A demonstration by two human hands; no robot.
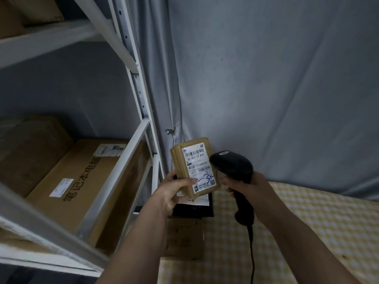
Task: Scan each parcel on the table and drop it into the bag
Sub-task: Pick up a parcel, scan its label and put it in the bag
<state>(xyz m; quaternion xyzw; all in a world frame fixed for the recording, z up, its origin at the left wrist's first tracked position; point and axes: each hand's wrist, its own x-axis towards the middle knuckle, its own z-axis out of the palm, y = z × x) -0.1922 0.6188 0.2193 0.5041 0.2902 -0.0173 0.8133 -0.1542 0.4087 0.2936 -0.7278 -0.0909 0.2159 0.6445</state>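
Your right hand [249,188] grips the scanner [233,167], head right at the label. Left hand [174,191] clutches the taped parcel [191,167] upright. Shelf [114,167] on the left holds big cartons [82,181].

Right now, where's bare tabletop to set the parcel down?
Free: the checkered table right of the scanner cable, out to the curtain. Crowded: the table's left end, with a black parcel and flat box under the hands.

A parcel storeroom: white metal shelving [141,95] holding labelled cardboard boxes [82,177], grey curtain [266,78] behind.
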